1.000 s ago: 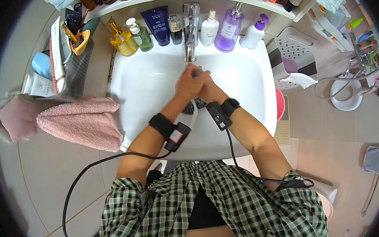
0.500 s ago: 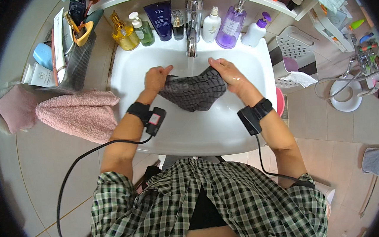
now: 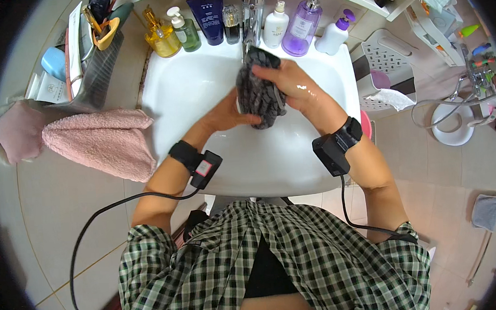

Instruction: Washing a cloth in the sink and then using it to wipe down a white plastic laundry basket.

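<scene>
A dark grey patterned cloth (image 3: 258, 94), bunched lengthwise, is held upright over the sink below the chrome faucet (image 3: 254, 18). Its top end covers the faucet's spout. From the right, my right hand (image 3: 290, 84) grips the upper part, thumb across the front. My left hand (image 3: 225, 112) cups the lower left side, its thumb near the bottom edge and its fingertips partly hidden behind the fabric. Wet highlights shine on the back of my right hand. Both wrists wear black straps with small cabled boxes.
The white sink (image 3: 204, 177) surrounds my hands. Along its back rim stand several bottles, including a purple pump bottle (image 3: 302, 26), and a dark blue tube (image 3: 208, 21). A pink towel (image 3: 99, 141) and a grey basket (image 3: 103, 70) lie left; a white perforated bin (image 3: 387, 61) stands right.
The cloth, earlier stretched wide between both hands, is now bunched and raised toward the faucet. My right hand has shifted left and my left hand has moved right and down.
</scene>
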Demonstrator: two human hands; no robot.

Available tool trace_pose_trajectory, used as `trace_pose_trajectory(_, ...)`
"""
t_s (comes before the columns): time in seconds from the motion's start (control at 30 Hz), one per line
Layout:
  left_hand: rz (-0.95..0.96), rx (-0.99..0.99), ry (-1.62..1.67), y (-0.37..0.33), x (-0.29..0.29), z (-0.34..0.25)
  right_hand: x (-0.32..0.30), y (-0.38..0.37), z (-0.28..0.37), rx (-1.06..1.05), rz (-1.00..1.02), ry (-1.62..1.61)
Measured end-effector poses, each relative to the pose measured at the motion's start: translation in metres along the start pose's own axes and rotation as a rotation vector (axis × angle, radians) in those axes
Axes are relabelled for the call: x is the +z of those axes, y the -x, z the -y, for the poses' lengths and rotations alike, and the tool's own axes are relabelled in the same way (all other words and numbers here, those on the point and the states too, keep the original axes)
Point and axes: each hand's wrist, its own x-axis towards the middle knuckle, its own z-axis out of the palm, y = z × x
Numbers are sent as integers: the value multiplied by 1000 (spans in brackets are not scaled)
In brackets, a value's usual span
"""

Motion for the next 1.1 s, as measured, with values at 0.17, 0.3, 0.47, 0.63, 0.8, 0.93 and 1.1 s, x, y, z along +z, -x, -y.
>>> trace_pose_trajectory(0.17,-111,-325,119,5,1,26,4,4,35,-133,-56,-256)
trace_pose_trajectory(0.3,-331,-287,326,-5,-38,20,-54,4,25,-106,-90,-379)
trace_pose_trajectory(0.47,-184,-371,-336,-17,-57,47,-112,-5,-59,339,-102,-6)
trace_pose_trajectory(0.63,-153,-485,-798,-11,-51,75,-110,-17,-85,508,-340,631)
trace_pose_trajectory(0.8,42,-352,-1113,-20,-10,90,-79,-40,-135,267,-450,1182)
trace_pose_trajectory(0.93,-59,-496,-854,-1,17,101,-30,-27,-156,257,-271,1272)
trace_pose_trajectory(1.1,-275,-322,-495,5,12,43,-50,-27,-159,287,-12,535)
